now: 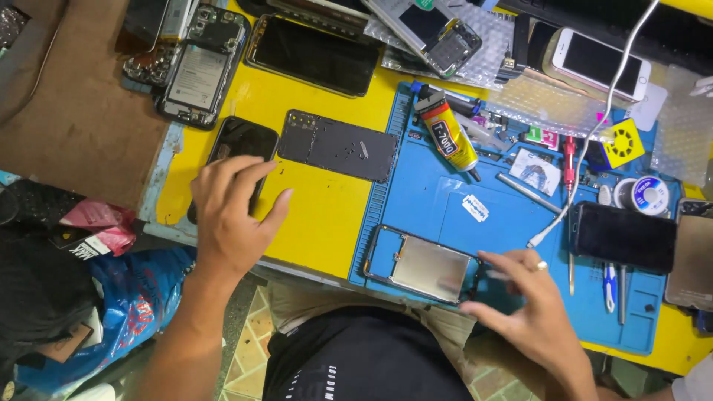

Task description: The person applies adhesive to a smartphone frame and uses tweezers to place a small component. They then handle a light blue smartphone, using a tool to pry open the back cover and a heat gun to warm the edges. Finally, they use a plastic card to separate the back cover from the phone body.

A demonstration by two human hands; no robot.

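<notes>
The right hand (531, 308) lay nearest, fingers pinched on the corner of an opened phone (423, 265) at the blue mat's (512, 223) front edge. The left hand (229, 215) rested spread over a glossy black phone (239, 145) on smooth yellow table (319, 215), bare room between them.

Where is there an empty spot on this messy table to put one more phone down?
Bare yellow table lies below the dark back cover, between the left hand and the blue mat. The mat's middle is also free, between the glue tube and the open phone frame by the right hand. The top edge and right side are crowded.
</notes>
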